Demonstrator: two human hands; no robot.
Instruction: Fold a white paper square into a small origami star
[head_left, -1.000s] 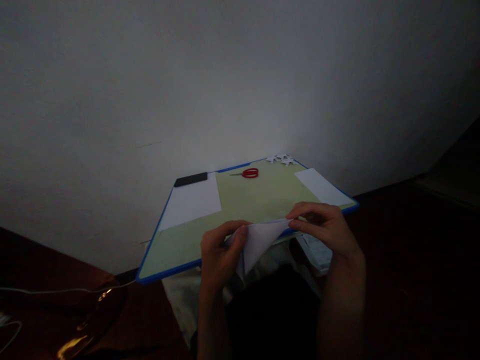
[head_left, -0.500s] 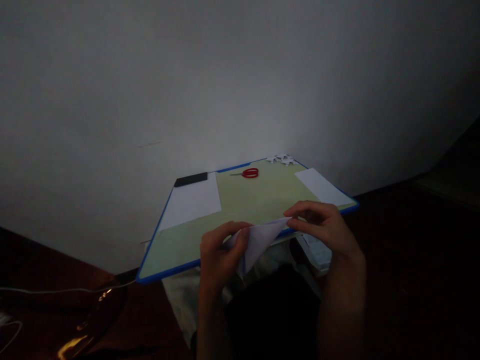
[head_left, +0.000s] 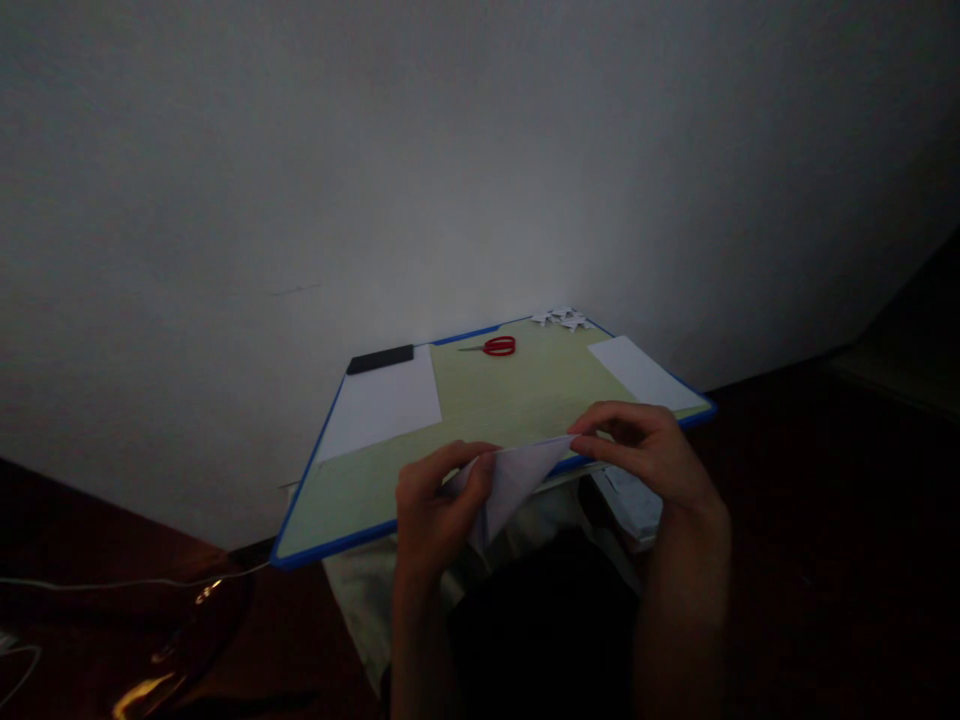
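Between my two hands is a folded sheet of white paper (head_left: 521, 480), roughly triangular with its point hanging down. My left hand (head_left: 441, 500) pinches its left part between thumb and fingers, hiding that side. At the upper right corner, the thumb and fingertips of my right hand (head_left: 643, 450) are closed on the paper. The paper is held just over the near edge of a pale green table (head_left: 517, 395) with a blue rim.
Scissors with red handles (head_left: 499, 346) lie toward the table's back. White sheets rest at left (head_left: 386, 410) and right (head_left: 649, 373), a dark flat object (head_left: 381, 359) on the left one. Several folded paper pieces (head_left: 562, 318) sit at the far right corner, by the wall (head_left: 480, 160).
Both hands keep their grip on the folded paper. Hands and paper have shifted very slightly left, and the paper's lower point looks tilted a little differently.
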